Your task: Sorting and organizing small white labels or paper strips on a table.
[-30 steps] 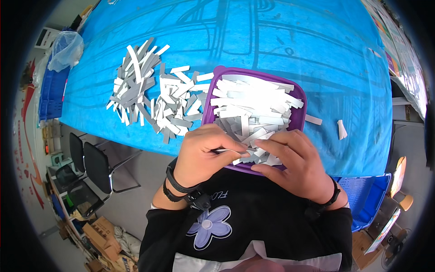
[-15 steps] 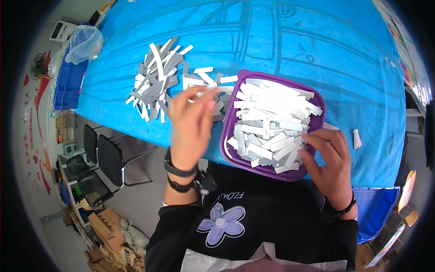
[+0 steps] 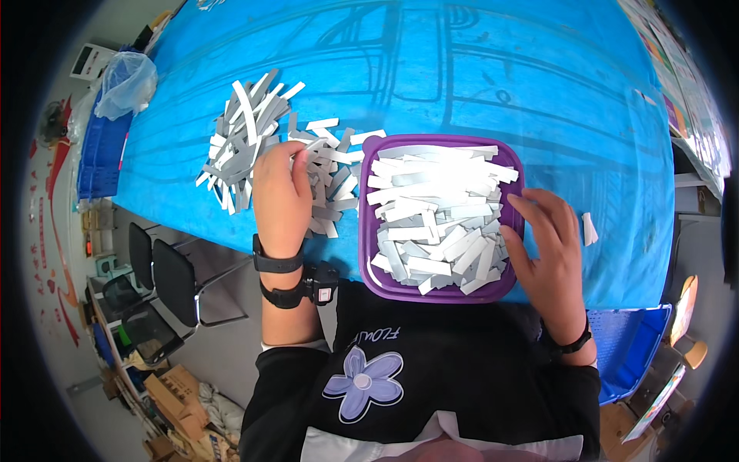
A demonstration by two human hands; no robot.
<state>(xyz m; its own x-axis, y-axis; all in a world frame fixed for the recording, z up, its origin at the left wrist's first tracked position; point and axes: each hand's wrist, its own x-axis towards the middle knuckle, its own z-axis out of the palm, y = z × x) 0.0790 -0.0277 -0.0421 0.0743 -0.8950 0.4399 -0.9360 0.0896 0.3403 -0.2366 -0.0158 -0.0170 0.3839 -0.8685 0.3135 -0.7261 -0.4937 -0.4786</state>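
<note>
A purple tray with rounded corners stands at the table's near edge, heaped with white and pale grey strips. My right hand lies across its right rim, fingers and thumb apart, their tips at the edge of the heap; it is open. Left of the tray, my left hand reaches into loose strips lying on the table. Its fingers are bent in close to the thumb, beside a grey strip. The fingertips are partly hidden, so what they grip cannot be made out. A larger heap of grey and white strips lies just beyond that hand.
A blue cloth covers the table. One small white piece lies right of the tray. At the left table edge is a blue crate with a clear plastic bag. Another blue crate stands low right; black chairs stand left.
My left hand has moved left and away from the tray, down to the loose strips. The right hand stays at the tray's right rim. The whole view has shifted slightly.
</note>
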